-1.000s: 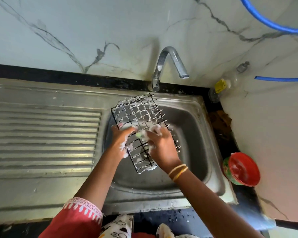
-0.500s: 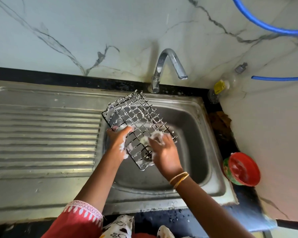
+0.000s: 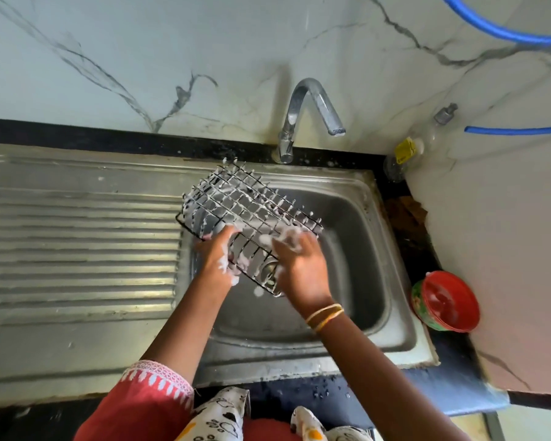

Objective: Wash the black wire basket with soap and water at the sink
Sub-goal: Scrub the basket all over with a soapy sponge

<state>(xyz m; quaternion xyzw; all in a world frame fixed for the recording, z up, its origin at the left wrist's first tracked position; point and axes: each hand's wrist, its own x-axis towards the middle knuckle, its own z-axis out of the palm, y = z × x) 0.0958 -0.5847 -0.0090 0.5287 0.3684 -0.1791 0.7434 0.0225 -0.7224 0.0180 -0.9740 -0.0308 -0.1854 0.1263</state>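
Two hands busy, one job: soaping, not rinsing yet. Judged mid-scrub, rinse outstanding.

Sink: steel bowl under both hands, drainboard off to the left hand's side. Worth keeping all work over the bowl so suds drip in, not onto the tabletop at the near edge.

Black wire basket: held tilted over the bowl's far-left part, one end up toward the tap, near end down between the hands. Foam on most wires. Best turned face by face so each grid side gets scrubbed, corners and wire crossings included.

Tap: beyond the hands, spout over the bowl, no water seen running. Needed next, by judgement, once the foam covers everything.

Left hand: fingers curled on the basket's near-left rim, sudsy. Firm grip advised; soapy wire likely slippery.

Right hand: blurred, on the basket's near-right side, foam at the fingertips. Can't tell whether clamped on a scrubber or just rubbing with flat fingers. Short strokes along the wires recommended, less snagging.

Red tub: well right of the right hand, on the dark ledge. Possibly the soap; contents unclear.
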